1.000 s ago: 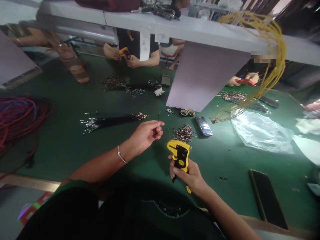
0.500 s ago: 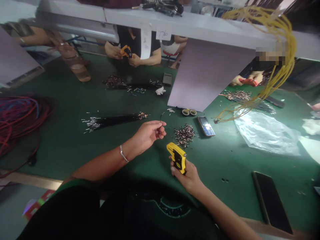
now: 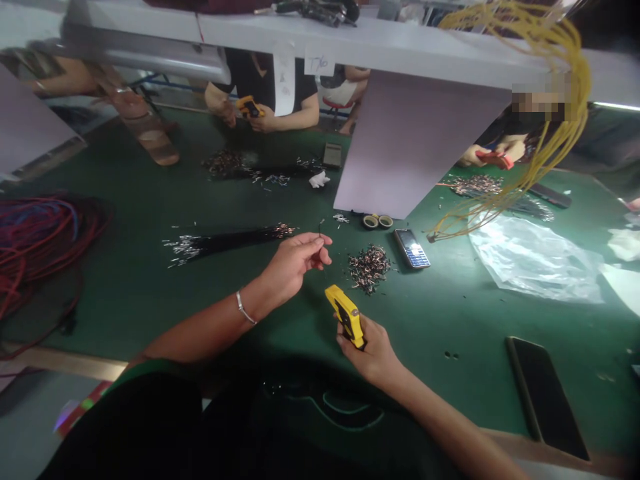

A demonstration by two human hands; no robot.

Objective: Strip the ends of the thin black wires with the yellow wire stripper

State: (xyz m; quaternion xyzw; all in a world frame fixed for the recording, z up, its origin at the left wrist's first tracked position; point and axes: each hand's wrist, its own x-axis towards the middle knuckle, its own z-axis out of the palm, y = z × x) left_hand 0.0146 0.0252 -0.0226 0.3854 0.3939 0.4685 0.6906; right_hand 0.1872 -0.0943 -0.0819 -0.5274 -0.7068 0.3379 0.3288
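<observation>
My left hand (image 3: 295, 263) pinches a short thin black wire (image 3: 321, 230) between thumb and fingers, its tip pointing up. My right hand (image 3: 370, 350) grips a yellow-and-black wire stripper (image 3: 346, 317) by its handle, tilted with the head toward the upper left. Just right of the two hands lies a heap of short cut wire pieces (image 3: 369, 269) on the green work mat (image 3: 440, 320). To the left of my left hand, a bundle of black wires with bare silver ends (image 3: 225, 245) lies on the mat.
A keypad mobile phone (image 3: 411, 248), a smartphone (image 3: 545, 397), tape rolls (image 3: 377, 221) and a plastic bag (image 3: 535, 260) lie on the mat. Red wire coils (image 3: 40, 253) sit left. Yellow wires (image 3: 565, 87) hang from a white shelf (image 3: 380, 43). Co-workers (image 3: 265, 100) work opposite.
The wire stripper has tilted and shifted up and to the left in my right hand. My left hand has risen slightly, with the wire still pinched in it.
</observation>
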